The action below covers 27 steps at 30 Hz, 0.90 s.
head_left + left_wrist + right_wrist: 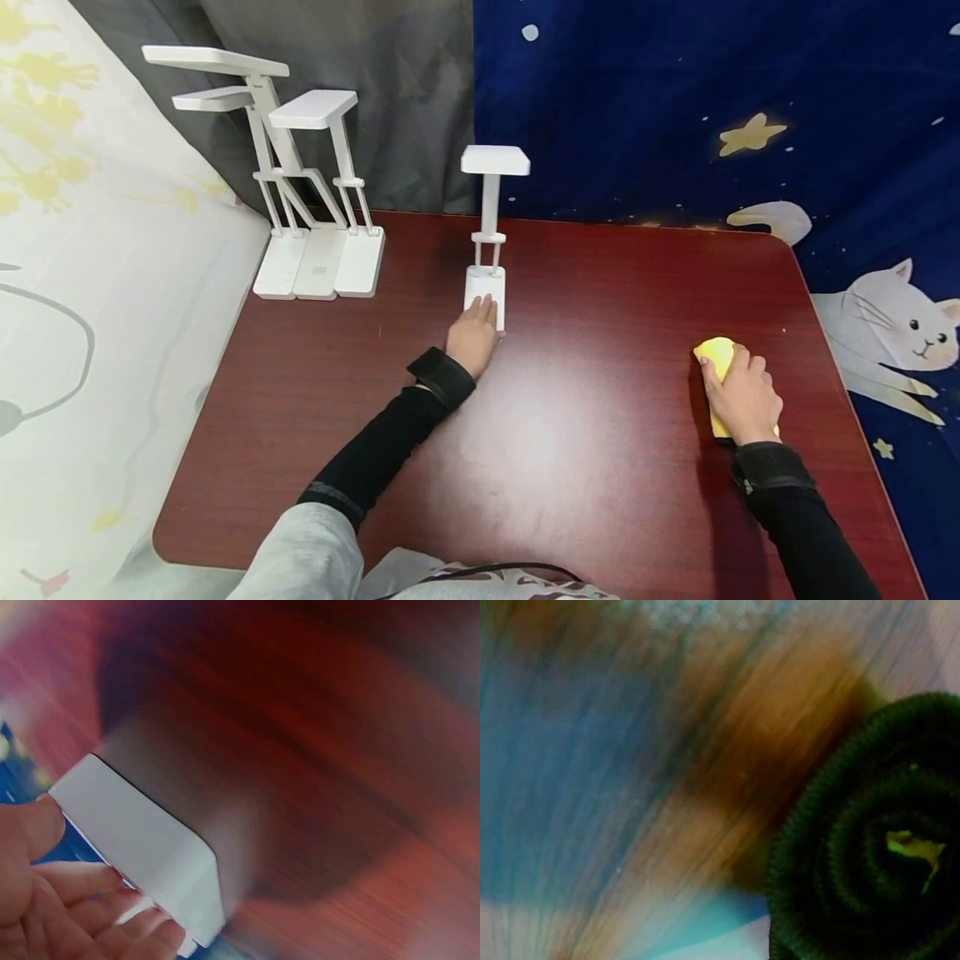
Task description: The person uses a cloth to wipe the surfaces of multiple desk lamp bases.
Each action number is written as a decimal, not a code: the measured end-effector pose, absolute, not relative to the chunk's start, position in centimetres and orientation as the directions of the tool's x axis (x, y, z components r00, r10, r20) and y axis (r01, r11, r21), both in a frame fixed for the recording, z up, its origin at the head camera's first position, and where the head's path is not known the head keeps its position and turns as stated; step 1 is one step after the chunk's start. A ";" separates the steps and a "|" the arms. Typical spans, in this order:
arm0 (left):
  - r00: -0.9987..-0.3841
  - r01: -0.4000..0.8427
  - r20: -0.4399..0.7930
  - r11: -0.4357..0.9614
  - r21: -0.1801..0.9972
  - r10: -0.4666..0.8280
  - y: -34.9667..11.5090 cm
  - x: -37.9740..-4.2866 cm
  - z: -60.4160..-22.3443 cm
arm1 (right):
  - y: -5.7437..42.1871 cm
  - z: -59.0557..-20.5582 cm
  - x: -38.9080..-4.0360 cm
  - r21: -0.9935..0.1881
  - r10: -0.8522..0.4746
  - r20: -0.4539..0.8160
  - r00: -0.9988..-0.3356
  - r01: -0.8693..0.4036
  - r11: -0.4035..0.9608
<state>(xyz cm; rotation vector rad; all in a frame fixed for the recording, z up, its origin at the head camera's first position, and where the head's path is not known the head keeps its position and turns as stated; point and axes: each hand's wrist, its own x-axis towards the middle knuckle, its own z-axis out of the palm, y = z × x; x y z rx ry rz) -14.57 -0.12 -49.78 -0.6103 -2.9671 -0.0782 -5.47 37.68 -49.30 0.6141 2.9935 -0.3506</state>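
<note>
A white desk lamp (490, 200) stands upright near the back of the table. My left hand (474, 337) rests on the front of its base (474, 285), fingers laid straight over the top. Close up in the left wrist view, a pale face of the base (142, 832) shows, with the thumb (37, 825) at one corner and the fingertips along its edge. At the right, my right hand (746, 400) grips a folded yellow cloth (716, 354) over the table, thumb on its left side. The right wrist view is blurred, mostly a dark ribbed coil (817, 847).
Several white lamps (318, 262) stand side by side at the table's back left corner. Behind the brown table (600, 500) hang a grey curtain (405, 100) and a blue patterned curtain (622, 100). A pale wall (112, 292) lines the left side.
</note>
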 end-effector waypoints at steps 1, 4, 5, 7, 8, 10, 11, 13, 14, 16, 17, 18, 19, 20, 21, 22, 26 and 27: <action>-0.912 0.397 0.121 0.918 0.023 0.392 0.2 -14.3 -49.8 | 37.7 -49.3 -5.5 -0.207 0.381 -0.107 -0.918 0.395 0.895; -0.904 0.408 0.139 0.913 -0.007 0.405 1.7 -13.1 -49.8 | 37.6 -49.3 -5.5 -0.207 0.380 -0.098 -0.920 0.393 0.896; -0.900 0.412 0.146 0.911 -0.017 0.410 2.3 -12.6 -49.8 | 37.6 -49.3 -5.5 -0.209 0.380 -0.094 -0.920 0.391 0.896; -0.889 0.429 0.158 0.902 -0.037 0.429 3.2 -11.7 -49.8 | 37.6 -49.3 -5.5 -0.210 0.379 -0.085 -0.922 0.388 0.897; -0.882 0.440 0.165 0.897 -0.048 0.442 3.6 -11.2 -49.8 | 37.6 -49.4 -5.5 -0.211 0.378 -0.080 -0.922 0.387 0.898; -0.866 0.462 0.177 0.884 -0.072 0.467 4.1 -10.5 -49.8 | 37.6 -49.4 -5.6 -0.212 0.378 -0.074 -0.923 0.385 0.898; -0.859 0.472 0.182 0.878 -0.083 0.479 4.3 -10.1 -49.7 | 37.6 -49.4 -5.6 -0.212 0.377 -0.071 -0.923 0.384 0.899; -0.850 0.483 0.186 0.870 -0.097 0.493 4.6 -9.6 -49.7 | 37.6 -49.4 -5.6 -0.208 0.376 -0.070 -0.924 0.382 0.900; -0.848 0.485 0.191 0.869 -0.101 0.495 4.7 -9.4 -49.7 | 37.6 -49.4 -5.6 -0.208 0.375 -0.070 -0.924 0.381 0.901; -0.846 0.486 0.191 0.867 -0.105 0.498 4.8 -9.2 -49.7 | 37.6 -49.4 -5.6 -0.207 0.374 -0.069 -0.925 0.380 0.902; -0.846 0.487 0.190 0.867 -0.106 0.499 4.8 -9.2 -49.8 | 37.6 -49.4 -5.6 -0.206 0.375 -0.068 -0.925 0.381 0.902; -0.844 0.490 0.190 0.865 -0.106 0.502 4.8 -9.2 -49.8 | 37.6 -49.4 -5.6 -0.206 0.378 -0.066 -0.924 0.383 0.901; -0.843 0.495 0.181 0.862 -0.108 0.506 4.8 -9.3 -49.8 | 37.5 -49.5 -5.6 -0.206 0.381 -0.063 -0.922 0.385 0.899; -0.841 0.502 0.171 0.858 -0.106 0.514 4.7 -9.4 -49.9 | 37.5 -49.5 -5.6 -0.202 0.385 -0.062 -0.921 0.389 0.899; -0.839 0.512 0.156 0.854 -0.093 0.521 4.6 -9.5 -49.8 | 37.5 -49.6 -5.6 -0.196 0.388 -0.058 -0.920 0.392 0.899; -0.839 0.522 0.138 0.850 -0.071 0.527 4.5 -9.7 -49.8 | 37.5 -49.6 -5.6 -0.187 0.390 -0.055 -0.919 0.394 0.900; -0.846 0.533 0.062 0.840 0.097 0.529 2.7 -11.1 -49.3 | 37.5 -49.6 -5.9 -0.168 0.372 -0.045 -0.927 0.374 0.912; -0.850 0.526 0.047 0.840 0.134 0.525 2.0 -11.6 -49.2 | 37.5 -49.3 -6.0 -0.172 0.355 -0.045 -0.934 0.357 0.918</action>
